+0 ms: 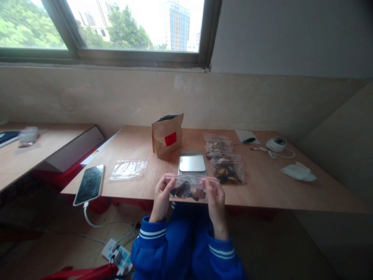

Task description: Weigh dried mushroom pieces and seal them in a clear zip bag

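Containing dark brown pieces (pixel 183 189), the clear bag (pixel 190 178) is red-striped

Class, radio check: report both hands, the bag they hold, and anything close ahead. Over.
Left hand and right hand gripping zip bag by upper corners. Dark brown pieces inside; seal state unclear. Silver-topped scale just beyond, filled bags to its right.
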`<state>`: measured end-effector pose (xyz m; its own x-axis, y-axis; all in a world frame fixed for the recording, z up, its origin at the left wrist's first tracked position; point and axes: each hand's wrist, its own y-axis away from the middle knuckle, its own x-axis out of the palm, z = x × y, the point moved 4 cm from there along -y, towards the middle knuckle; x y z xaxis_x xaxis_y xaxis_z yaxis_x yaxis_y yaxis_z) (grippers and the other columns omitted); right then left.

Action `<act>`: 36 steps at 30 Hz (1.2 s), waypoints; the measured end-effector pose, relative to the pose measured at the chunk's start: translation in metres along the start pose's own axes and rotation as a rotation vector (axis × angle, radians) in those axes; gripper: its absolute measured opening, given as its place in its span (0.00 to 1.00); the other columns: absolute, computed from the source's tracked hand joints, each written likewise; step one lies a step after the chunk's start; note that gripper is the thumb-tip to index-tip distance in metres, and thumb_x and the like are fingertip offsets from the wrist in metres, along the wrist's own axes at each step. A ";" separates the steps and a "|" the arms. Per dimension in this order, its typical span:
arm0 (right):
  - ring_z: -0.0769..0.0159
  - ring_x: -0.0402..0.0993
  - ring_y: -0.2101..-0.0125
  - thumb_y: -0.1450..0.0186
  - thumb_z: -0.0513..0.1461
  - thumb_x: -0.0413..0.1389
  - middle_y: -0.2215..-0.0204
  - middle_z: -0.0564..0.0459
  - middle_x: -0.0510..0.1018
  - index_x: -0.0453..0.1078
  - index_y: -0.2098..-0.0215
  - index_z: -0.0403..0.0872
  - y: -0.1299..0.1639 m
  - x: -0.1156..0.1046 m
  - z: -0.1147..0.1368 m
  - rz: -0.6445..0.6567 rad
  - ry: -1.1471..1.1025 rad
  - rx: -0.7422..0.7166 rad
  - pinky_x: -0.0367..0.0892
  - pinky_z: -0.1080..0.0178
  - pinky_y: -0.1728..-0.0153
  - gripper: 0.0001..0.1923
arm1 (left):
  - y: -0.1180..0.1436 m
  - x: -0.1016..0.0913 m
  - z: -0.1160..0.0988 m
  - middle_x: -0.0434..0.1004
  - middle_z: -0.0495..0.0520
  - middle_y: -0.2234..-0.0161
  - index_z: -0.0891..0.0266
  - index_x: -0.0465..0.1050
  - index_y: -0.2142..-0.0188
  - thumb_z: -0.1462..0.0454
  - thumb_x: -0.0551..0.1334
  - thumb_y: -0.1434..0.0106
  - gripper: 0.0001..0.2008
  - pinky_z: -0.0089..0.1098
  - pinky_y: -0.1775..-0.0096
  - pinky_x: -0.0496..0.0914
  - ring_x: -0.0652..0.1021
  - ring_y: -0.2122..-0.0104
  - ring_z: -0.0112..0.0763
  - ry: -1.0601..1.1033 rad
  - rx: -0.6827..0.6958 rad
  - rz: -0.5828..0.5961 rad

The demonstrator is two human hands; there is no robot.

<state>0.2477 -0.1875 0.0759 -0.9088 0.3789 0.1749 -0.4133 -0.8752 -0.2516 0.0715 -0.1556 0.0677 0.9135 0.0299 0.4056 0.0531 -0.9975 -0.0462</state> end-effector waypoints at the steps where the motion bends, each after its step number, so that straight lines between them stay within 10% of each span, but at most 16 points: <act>1: 0.67 0.74 0.70 0.35 0.47 0.56 0.70 0.53 0.78 0.74 0.65 0.47 0.000 0.000 -0.001 0.006 -0.012 0.026 0.71 0.64 0.64 0.13 | 0.000 0.000 0.000 0.78 0.49 0.68 0.62 0.74 0.64 0.56 0.69 0.46 0.14 0.26 0.62 0.69 0.76 0.66 0.28 0.007 -0.013 0.024; 28: 0.64 0.75 0.72 0.40 0.46 0.62 0.72 0.52 0.79 0.75 0.69 0.46 0.000 -0.001 -0.010 0.039 0.014 0.052 0.70 0.64 0.70 0.12 | 0.005 0.002 -0.005 0.77 0.51 0.70 0.64 0.77 0.70 0.58 0.69 0.46 0.10 0.27 0.65 0.69 0.76 0.69 0.28 -0.168 0.052 -0.077; 36: 0.66 0.74 0.72 0.40 0.46 0.61 0.70 0.52 0.78 0.74 0.68 0.46 0.000 0.002 -0.013 0.131 -0.073 0.117 0.68 0.66 0.74 0.11 | 0.009 0.004 0.000 0.78 0.53 0.66 0.63 0.77 0.64 0.57 0.68 0.46 0.13 0.27 0.68 0.71 0.77 0.69 0.30 -0.114 -0.042 0.074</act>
<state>0.2458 -0.1826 0.0639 -0.9460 0.2401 0.2178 -0.2782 -0.9462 -0.1655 0.0756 -0.1646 0.0693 0.9542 -0.0389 0.2965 -0.0305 -0.9990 -0.0329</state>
